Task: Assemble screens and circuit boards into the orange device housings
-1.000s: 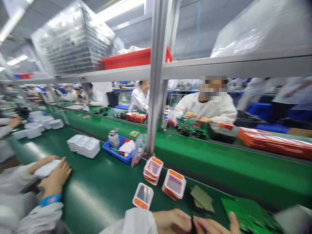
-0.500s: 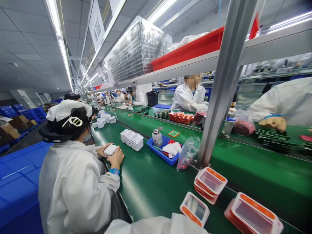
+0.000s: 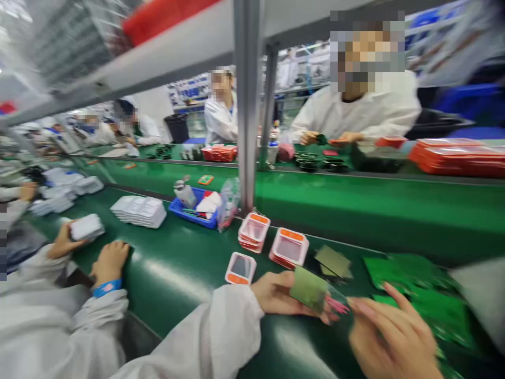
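Observation:
My left hand (image 3: 274, 293) holds a flat olive-green square panel (image 3: 310, 287) between thumb and fingers. Pink strips (image 3: 336, 304) show by the panel's right edge, over my left fingertips. A thin clear film (image 3: 338, 296) stretches from that edge to my right hand (image 3: 392, 334), whose thumb and forefinger are pinched at its corner; motion blurs the fingertips. Just behind the panel lie similar olive-green squares (image 3: 333, 261). White-and-orange framed covers stand in two stacks (image 3: 290, 247) (image 3: 254, 231), with a single cover (image 3: 240, 268) nearer my left sleeve.
Green circuit boards (image 3: 430, 295) lie beside my right hand. A blue tray (image 3: 193, 216) holds a bottle and cloth near a metal post (image 3: 248, 105). At left, a co-worker's hands (image 3: 106, 263) are by a white case (image 3: 87, 227) and stacked white cases (image 3: 138, 210). Co-workers sit opposite.
The view has swung right and down. Both my hands, the olive-green panel and the green boards are now in sight; before, only a sleeve of mine showed.

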Demonstrator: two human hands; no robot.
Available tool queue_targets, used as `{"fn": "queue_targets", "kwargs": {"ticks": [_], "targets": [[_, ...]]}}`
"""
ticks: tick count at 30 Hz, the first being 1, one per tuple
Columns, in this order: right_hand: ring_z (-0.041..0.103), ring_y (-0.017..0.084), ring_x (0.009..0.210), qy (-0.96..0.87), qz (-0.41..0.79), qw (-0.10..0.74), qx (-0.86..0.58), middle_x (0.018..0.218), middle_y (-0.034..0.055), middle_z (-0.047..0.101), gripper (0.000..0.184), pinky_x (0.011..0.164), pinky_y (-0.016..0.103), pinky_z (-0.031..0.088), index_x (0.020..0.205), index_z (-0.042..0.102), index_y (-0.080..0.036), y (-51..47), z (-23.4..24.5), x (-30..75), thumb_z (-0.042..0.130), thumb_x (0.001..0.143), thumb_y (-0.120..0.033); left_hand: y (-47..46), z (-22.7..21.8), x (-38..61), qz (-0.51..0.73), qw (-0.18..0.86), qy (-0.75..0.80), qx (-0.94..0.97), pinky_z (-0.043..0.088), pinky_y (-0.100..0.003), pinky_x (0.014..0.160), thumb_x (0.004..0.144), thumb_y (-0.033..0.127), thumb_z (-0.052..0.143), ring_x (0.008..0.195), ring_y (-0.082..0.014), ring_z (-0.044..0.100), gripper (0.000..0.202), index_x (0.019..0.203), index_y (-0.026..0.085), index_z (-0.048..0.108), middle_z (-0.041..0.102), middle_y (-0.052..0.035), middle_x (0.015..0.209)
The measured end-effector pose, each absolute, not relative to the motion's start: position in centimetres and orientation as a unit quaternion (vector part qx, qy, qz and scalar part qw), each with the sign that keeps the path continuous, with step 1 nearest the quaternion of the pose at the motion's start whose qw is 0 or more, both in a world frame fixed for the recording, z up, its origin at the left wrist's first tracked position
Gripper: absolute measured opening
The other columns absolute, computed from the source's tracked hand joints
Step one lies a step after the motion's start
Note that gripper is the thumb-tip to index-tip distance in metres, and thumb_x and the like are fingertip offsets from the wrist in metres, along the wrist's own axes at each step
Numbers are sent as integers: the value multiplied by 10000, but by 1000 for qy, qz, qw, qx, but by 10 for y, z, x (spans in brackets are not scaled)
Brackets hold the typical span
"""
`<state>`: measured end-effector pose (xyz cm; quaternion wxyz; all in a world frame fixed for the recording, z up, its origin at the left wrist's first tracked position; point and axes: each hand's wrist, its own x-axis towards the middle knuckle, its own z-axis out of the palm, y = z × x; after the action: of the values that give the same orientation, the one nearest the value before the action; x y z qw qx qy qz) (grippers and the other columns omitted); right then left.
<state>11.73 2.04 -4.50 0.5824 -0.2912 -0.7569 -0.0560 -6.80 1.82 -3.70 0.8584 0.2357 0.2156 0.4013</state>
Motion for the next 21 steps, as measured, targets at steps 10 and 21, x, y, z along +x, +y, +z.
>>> {"fn": "queue_targets", "kwargs": {"ticks": [10,21], "targets": [[575,150,707,-645,-16,681,-348,758,-3,635,307,865,487,555,963,636,-167,24,-33,96,613,773,72,25,-32,-70,359,898,121,226,338,-524,961,472,415,863,891,-310,638,630,986,97,688,701,-130,898],[587,167,755,-628,22,699,-341,807,7,638,413,805,463,565,1042,647,-193,24,-34,96,609,752,98,21,-28,-68,379,862,188,280,476,-461,915,780,471,668,988,-234,619,484,1126,141,591,639,-99,1092]]}}
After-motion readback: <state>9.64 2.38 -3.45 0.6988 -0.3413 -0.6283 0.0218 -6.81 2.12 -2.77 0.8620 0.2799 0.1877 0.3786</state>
